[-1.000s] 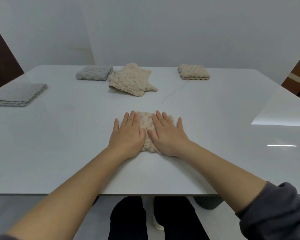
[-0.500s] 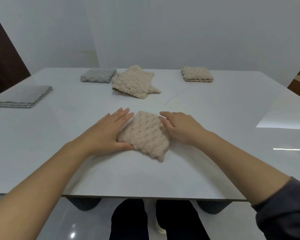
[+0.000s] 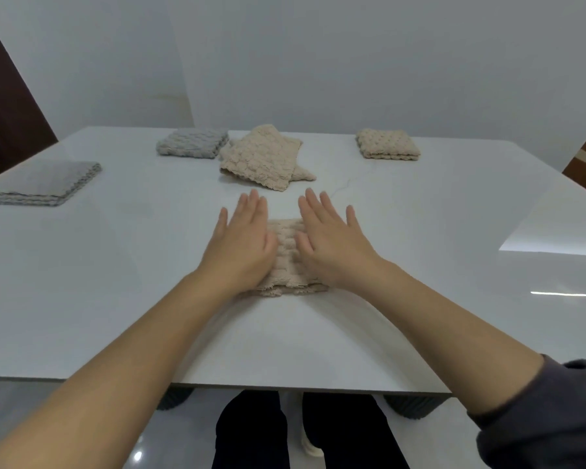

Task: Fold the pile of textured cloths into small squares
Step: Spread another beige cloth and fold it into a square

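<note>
Folded beige waffle cloth (image 3: 289, 262) near table (image 3: 115, 299) front edge, both palms flat on it: left hand (image 3: 241, 247), right hand (image 3: 330, 243), fingers straight, slightly spread. Looks soft, light, springy; best pinched at corners.

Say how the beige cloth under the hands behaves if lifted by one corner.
Likely floppy: the beige cloth shows loose layers at its near edge, so it may unfold. Probably slides easily on the glossy table.
</note>
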### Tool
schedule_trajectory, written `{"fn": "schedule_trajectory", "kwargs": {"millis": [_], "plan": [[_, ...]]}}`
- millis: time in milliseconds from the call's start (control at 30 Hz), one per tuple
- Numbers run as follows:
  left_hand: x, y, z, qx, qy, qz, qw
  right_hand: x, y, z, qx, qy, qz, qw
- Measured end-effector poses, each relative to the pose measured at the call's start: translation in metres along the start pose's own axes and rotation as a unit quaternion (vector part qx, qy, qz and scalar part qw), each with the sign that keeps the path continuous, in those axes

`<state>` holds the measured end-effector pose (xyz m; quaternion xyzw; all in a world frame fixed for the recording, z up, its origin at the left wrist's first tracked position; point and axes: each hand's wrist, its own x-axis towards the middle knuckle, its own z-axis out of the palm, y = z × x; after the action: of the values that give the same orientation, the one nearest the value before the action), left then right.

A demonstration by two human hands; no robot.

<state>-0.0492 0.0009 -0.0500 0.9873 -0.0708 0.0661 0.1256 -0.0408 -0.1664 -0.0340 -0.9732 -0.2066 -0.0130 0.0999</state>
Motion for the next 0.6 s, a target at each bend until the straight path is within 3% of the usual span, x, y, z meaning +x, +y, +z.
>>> {"fn": "schedule_trajectory", "kwargs": {"millis": [133,600], "plan": [[-0.004,0.004,0.014,0.04,-0.08,-0.031,0.996,0.009,-0.003,0.025,-0.019,-0.077,-0.001,0.997],[-0.01,-0.005,0.012,0.042,-0.082,-0.028,0.995,0.006,0.002,0.025,-0.014,-0.062,-0.008,0.998]]}}
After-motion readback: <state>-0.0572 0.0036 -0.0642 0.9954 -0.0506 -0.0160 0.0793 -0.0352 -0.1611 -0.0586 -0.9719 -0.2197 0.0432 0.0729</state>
